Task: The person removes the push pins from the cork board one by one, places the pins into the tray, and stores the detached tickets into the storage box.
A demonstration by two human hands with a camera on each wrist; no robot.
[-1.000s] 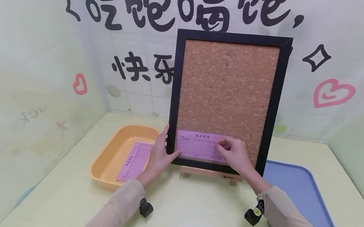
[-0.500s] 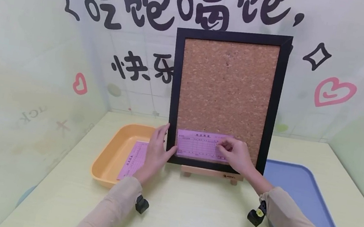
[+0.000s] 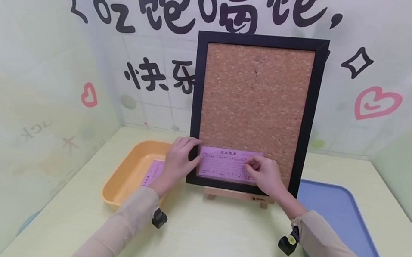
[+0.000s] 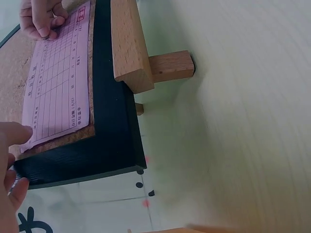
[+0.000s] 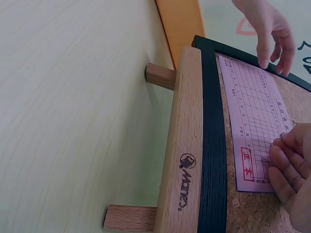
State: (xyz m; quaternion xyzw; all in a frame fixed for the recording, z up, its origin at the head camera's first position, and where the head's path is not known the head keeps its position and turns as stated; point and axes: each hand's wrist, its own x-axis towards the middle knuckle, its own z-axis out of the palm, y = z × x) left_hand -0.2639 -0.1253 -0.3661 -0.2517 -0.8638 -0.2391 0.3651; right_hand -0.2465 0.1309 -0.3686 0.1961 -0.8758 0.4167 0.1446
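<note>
Pink slip (image 3: 224,164) between both hands

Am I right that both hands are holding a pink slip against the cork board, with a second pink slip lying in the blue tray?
Not quite: the second slip lies in the orange tray, not the blue tray, as the head view shows.

Obstacles: cork board (image 3: 255,96) upright on wooden stand (image 3: 238,195), centre far; orange tray (image 3: 121,178) left; blue tray (image 3: 339,215) right. Passage: bare tabletop (image 3: 214,242) near the stand, between both trays. Walls close left, right, far.
</note>
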